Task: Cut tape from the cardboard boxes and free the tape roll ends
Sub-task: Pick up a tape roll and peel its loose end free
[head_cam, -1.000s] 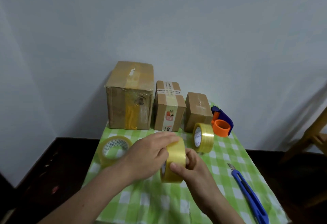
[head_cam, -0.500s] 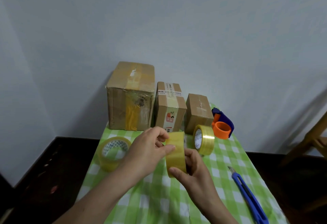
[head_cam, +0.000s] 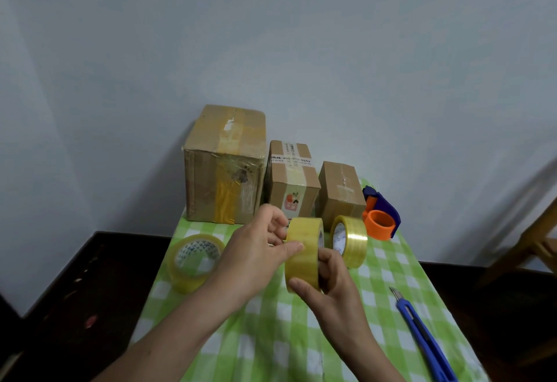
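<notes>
Tape roll (head_cam: 303,249), yellow and standing on edge, is up off the table (head_cam: 271,336), held between both hands over the middle of the green checked cloth. My right hand (head_cam: 328,285) grips it from below and from the right, thumb laid across the lower band and fingers curled round the far side. My left hand (head_cam: 256,252) comes in from the left, its thumb tip pressed on the band about halfway up and its fingers curled in against the roll's upper left rim. Whether a free tape end is lifted under that thumb I cannot tell.

Just behind and to the right, a second roll (head_cam: 351,241) stands on edge on the cloth. A third roll (head_cam: 193,261) lies flat near the table's left edge. Three taped boxes stand in a row along the back against the wall: a big box (head_cam: 226,167) on the left, a mid box (head_cam: 292,179) with a printed label beside it, then a small box (head_cam: 340,191). Right of the small box sits a blue dispenser (head_cam: 381,212) with an orange core. A blue knife (head_cam: 422,333) lies on the cloth to my right, blade tip pointing away from me, well apart from both hands.
</notes>
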